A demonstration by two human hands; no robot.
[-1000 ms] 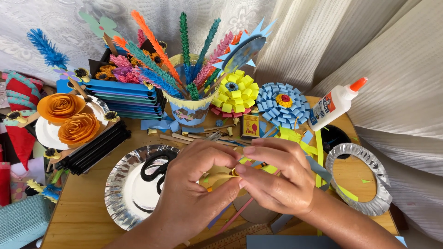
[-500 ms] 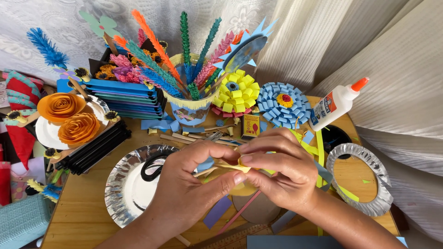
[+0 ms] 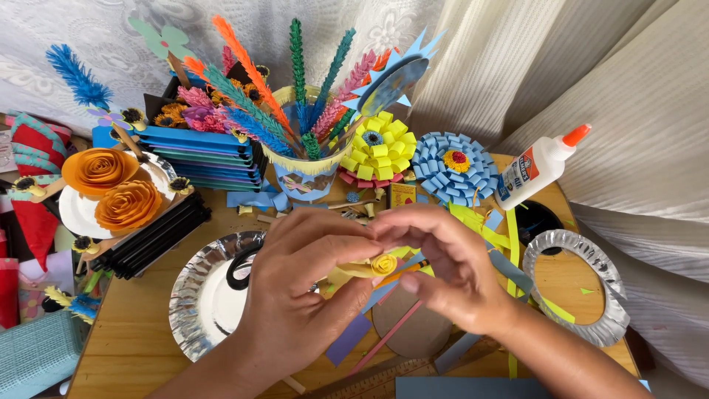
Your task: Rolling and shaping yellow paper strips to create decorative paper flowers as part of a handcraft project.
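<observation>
A small yellow paper coil (image 3: pixel 383 264) sat pinched between the two hands, just above the middle of the desk (image 3: pixel 133 347), its rolled face turned up toward the camera and a loose yellow tail running back under the left thumb. The left hand (image 3: pixel 299 295) grasped that tail and the coil's side with thumb and forefinger; the right hand (image 3: pixel 450 270) closed around the coil from the other side, fingertips pressing its edge, with what looked like a thin orange stick (image 3: pixel 402 272) lying between its fingers. To my eye the roll could spring loose if either pinch slackened, since no glue showed on it, and too hard a squeeze might flatten the spiral. The glue bottle (image 3: pixel 538 167) stood well beyond the right hand, leaning near the curtain, out of easy reach without letting go. Just under the left hand lay a silver foil plate (image 3: pixel 193 295) holding black-handled scissors (image 3: pixel 240 266), mostly hidden by the fingers. Below the right hand a brown card disc (image 3: pixel 421 332) and a pink strip (image 3: pixel 384 341) lay among paper scraps. Farther off, past both hands, stood a blue cup (image 3: pixel 304 177) of paper fronds, a yellow paper flower (image 3: pixel 378 150) and a blue paper flower (image 3: pixel 454 168). How many turns the coil held, and where its tail ended, I could not tell; the palms covered that.
</observation>
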